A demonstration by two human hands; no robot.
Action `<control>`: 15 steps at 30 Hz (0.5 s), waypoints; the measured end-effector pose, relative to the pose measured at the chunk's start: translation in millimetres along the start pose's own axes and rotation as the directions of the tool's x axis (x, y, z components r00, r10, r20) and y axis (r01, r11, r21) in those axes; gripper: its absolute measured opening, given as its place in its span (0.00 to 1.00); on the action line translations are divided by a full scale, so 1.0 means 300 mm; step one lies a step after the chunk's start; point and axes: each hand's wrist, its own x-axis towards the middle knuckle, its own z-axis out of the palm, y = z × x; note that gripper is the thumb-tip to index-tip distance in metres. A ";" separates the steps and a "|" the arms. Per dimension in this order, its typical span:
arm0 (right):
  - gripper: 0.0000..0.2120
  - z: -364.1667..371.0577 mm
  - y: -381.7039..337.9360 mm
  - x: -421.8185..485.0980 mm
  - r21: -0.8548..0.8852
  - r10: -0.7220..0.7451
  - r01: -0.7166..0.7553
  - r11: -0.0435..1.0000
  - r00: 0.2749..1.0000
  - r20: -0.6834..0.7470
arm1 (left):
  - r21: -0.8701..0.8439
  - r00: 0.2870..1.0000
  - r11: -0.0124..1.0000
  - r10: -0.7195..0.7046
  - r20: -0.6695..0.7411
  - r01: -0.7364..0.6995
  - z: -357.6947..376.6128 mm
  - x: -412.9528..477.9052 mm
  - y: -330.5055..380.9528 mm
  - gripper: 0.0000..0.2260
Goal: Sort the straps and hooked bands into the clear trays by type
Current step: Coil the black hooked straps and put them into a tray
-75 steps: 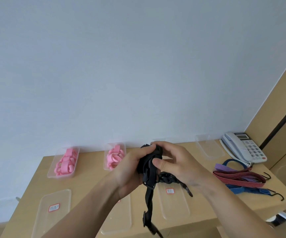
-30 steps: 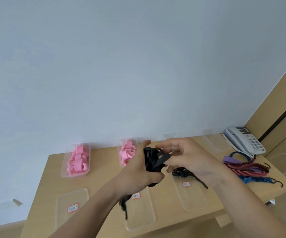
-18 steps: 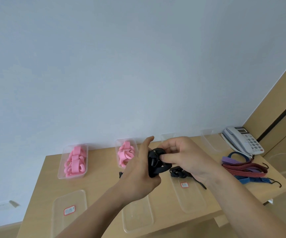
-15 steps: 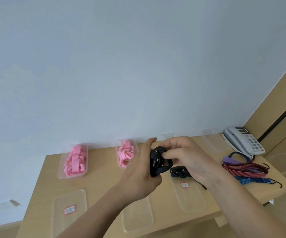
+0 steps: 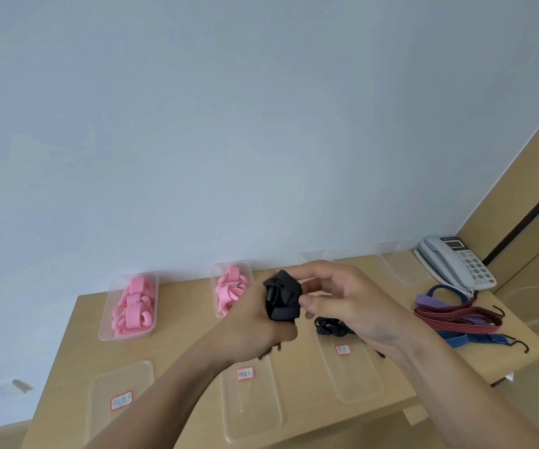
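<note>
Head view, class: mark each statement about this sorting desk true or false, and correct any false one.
1. The left hand grips a bundled black strap. True.
2. The pink bands fill the trays nearest the person. False: they fill two far trays, along the back of the desk.
3. A telephone stands at the desk's far right corner. True.
4. The hooked bands lie inside a tray. False: they lie loose on the desk beside the telephone.
5. The right hand rests flat on the desk. False: it is raised, fingertips on the black strap.
</note>
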 end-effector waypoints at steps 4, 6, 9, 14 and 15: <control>0.15 -0.024 0.018 0.009 -0.070 -0.013 0.011 0.997 0.999 -0.029 | -0.097 0.981 0.990 -0.088 0.171 0.105 0.003 0.007 0.012 0.15; 0.18 -0.024 0.025 0.010 -0.127 -0.009 0.001 0.992 0.998 -0.068 | -0.071 0.969 0.989 -0.110 0.220 0.129 0.008 0.017 0.017 0.16; 0.17 -0.026 0.040 0.006 -0.231 -0.003 -0.017 0.973 0.996 -0.084 | 0.021 0.964 0.989 -0.148 0.219 0.147 0.021 0.035 0.023 0.15; 0.15 -0.033 0.071 -0.023 -0.329 -0.045 0.005 0.944 0.992 -0.115 | 0.005 0.952 0.970 -0.241 0.191 0.245 0.046 0.069 -0.009 0.30; 0.15 -0.040 0.072 -0.028 -0.329 -0.051 0.004 0.944 0.989 -0.137 | -0.028 0.954 0.967 -0.246 0.170 0.254 0.057 0.074 -0.013 0.32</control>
